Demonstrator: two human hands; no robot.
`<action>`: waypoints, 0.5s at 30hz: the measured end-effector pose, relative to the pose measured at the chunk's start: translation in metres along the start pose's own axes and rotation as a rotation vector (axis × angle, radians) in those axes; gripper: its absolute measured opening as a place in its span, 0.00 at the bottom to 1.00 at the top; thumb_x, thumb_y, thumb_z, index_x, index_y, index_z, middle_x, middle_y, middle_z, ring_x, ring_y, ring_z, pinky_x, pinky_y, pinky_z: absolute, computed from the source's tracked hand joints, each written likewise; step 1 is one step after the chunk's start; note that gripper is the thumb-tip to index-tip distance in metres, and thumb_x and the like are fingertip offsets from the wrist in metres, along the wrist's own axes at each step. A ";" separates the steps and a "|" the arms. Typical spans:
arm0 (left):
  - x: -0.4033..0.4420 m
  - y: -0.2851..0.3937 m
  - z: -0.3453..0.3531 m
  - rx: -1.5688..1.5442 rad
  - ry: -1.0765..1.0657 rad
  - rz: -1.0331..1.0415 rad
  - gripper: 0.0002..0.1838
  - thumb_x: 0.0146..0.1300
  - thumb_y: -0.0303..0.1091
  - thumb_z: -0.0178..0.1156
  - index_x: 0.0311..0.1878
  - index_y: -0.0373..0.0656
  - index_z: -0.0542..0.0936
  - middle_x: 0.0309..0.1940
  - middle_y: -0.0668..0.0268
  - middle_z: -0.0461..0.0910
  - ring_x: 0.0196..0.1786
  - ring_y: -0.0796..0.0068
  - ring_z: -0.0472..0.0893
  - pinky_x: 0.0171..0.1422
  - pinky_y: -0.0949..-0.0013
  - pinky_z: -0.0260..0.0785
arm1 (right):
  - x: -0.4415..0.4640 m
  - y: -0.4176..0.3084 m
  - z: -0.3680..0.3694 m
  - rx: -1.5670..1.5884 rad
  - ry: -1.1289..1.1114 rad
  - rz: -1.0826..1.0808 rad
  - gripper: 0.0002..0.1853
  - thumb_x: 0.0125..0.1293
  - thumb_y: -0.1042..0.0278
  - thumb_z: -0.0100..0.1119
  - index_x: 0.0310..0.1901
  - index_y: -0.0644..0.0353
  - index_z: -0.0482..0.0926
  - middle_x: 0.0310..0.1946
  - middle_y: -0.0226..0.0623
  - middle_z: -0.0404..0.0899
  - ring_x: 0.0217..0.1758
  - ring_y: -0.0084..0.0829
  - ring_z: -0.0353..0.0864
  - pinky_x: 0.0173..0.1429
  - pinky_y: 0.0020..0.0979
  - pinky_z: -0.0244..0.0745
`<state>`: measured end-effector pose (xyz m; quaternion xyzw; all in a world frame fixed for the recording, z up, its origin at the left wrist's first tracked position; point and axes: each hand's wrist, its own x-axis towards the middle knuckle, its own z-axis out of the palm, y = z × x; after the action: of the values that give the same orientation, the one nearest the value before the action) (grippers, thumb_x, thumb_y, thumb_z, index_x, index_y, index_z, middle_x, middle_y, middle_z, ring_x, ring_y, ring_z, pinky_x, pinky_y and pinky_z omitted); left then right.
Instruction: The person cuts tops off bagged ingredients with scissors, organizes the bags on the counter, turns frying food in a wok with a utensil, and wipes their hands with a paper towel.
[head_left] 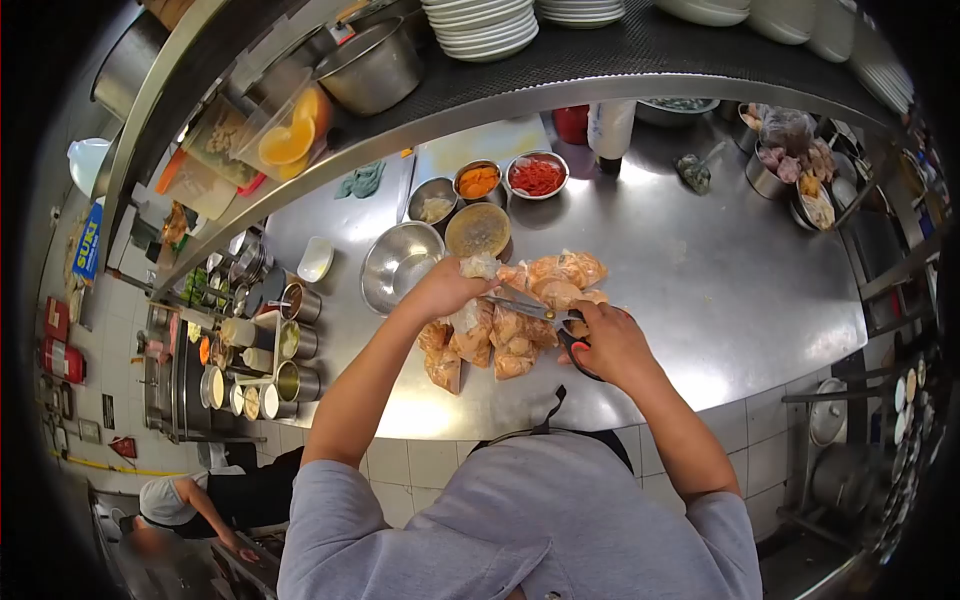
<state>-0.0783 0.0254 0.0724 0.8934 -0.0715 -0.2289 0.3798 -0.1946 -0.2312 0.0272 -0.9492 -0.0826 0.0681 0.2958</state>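
Observation:
My left hand (452, 289) is closed on the gathered top of a plastic bag (474, 330) with orange-brown contents. Around the handles of black and red scissors (535, 309) my right hand (612, 345) is wrapped, and their blades point left toward the bag's neck, just beside my left fingers. Several similar filled bags (565, 272) lie bunched on the steel table beneath and behind both hands. An empty-looking steel bowl (398, 262) stands to the left of the bags, touching or very near a bowl with a brownish surface (478, 232).
Bowls of red strips (537, 176) and orange pieces (478, 181) stand behind. A steel shelf (600, 84) with stacked plates (482, 28) crosses above the table (720, 290). Sauce containers (298, 381) line the left. Another person (205, 500) is at the lower left.

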 end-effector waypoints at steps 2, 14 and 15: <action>-0.009 0.003 0.002 0.000 0.045 0.003 0.20 0.55 0.45 0.67 0.40 0.36 0.82 0.34 0.60 0.83 0.37 0.71 0.80 0.45 0.66 0.71 | 0.003 0.004 0.016 0.035 0.040 -0.031 0.37 0.48 0.53 0.72 0.58 0.61 0.70 0.49 0.50 0.77 0.55 0.48 0.76 0.60 0.42 0.70; -0.010 -0.001 0.026 0.056 -0.002 0.095 0.21 0.58 0.39 0.61 0.54 0.43 0.80 0.40 0.55 0.84 0.42 0.62 0.83 0.49 0.65 0.72 | 0.024 -0.013 0.035 0.064 0.154 -0.088 0.26 0.51 0.66 0.67 0.52 0.61 0.71 0.42 0.47 0.78 0.48 0.46 0.79 0.51 0.41 0.76; -0.009 -0.003 0.027 0.058 -0.004 0.092 0.21 0.58 0.39 0.61 0.54 0.43 0.80 0.40 0.55 0.84 0.42 0.62 0.83 0.49 0.65 0.72 | 0.024 -0.013 0.034 0.068 0.153 -0.087 0.26 0.51 0.66 0.67 0.52 0.61 0.71 0.42 0.47 0.78 0.48 0.46 0.79 0.51 0.41 0.76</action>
<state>-0.0989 0.0131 0.0571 0.8994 -0.1196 -0.2107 0.3637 -0.1787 -0.1975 0.0046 -0.9366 -0.0988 -0.0146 0.3360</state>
